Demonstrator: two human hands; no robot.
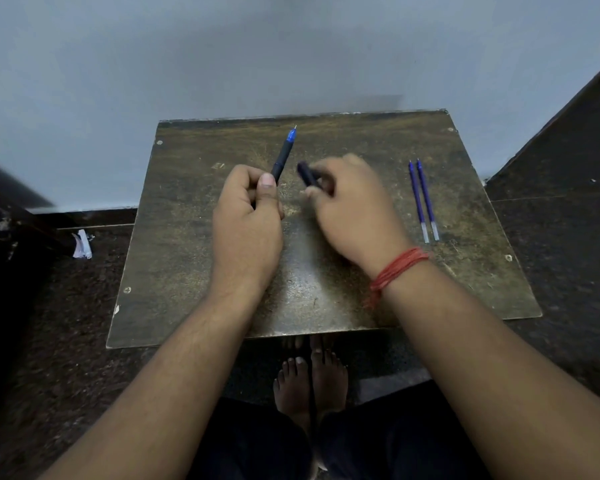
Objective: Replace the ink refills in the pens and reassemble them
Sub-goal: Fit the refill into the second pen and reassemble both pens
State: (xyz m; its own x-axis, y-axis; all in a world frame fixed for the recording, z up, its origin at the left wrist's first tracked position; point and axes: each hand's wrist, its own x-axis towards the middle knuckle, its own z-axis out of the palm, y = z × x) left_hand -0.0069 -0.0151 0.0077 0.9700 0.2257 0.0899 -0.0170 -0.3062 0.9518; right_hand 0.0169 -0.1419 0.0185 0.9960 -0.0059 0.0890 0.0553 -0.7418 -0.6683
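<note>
dark and matte, a slim pen [284, 154] stands out of the left hand [246, 216], whose fingers curl round its lower barrel with the thumb laid flat along the side; the pen tilts up and away, showing a black grip, a glossy blue cone and a fine metal point at the far end. the right hand [352, 206] is just beside it, blurred, its fingers pinching a short, dark, rounded cap [307, 174] that points toward the pen without touching it; whether it is a cap or a barrel piece cannot be told for sure through the blur. a red thread band [395, 268], many thin strands wound together, circles the right wrist

both hands hover over a small table [187, 271], a flat brown board, worn and scratched, with a dull sheen near its middle and pale screw heads at the corners. on its right part, well apart from the hands, two refills [423, 199] lie side by side, nearly parallel: thin blue tubes with pointed tips at the far end and clear, paler ends toward the person

beneath the near edge, bare feet [310, 382] rest on a dark speckled floor [84, 306]. a crumpled white scrap [82, 244] lies on the floor to the left, and a smooth pale grey wall [291, 46] rises behind the table
</note>
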